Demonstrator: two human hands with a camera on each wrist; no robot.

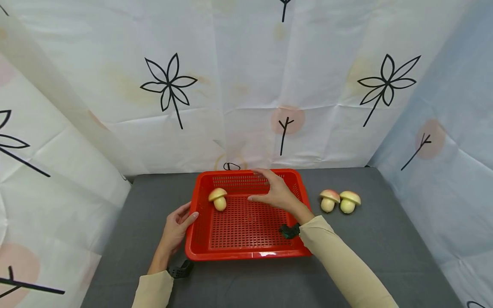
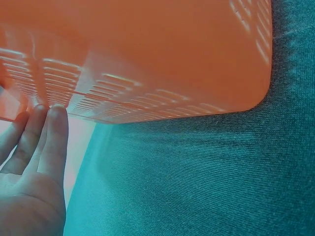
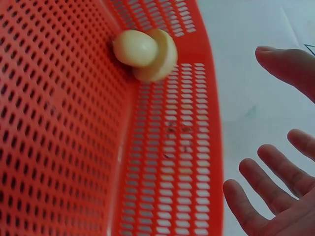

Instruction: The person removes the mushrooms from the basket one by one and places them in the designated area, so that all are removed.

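A red plastic basket (image 1: pixel 250 255) with a slotted floor and walls stands on the grey table. Inside it, near the left wall, sits a toy mushroom (image 1: pixel 218 199) with a yellowish cap and pale stem; the right wrist view shows the same mushroom (image 3: pixel 142 54) in a corner. My left hand (image 1: pixel 175 229) holds the basket's left side, thumb at the rim. Its fingers (image 2: pixel 56 132) touch the outer slotted wall in the left wrist view. Over the basket's right half hovers my right hand (image 1: pixel 279 194), thumb and fingers spread, nothing between them.
Two more toy mushrooms stand side by side right of the basket: one with a reddish cap (image 1: pixel 329 200) and one yellower (image 1: pixel 348 202). A white patterned cloth (image 1: pixel 246 85) hangs behind the table (image 1: pixel 393 239) and along both sides.
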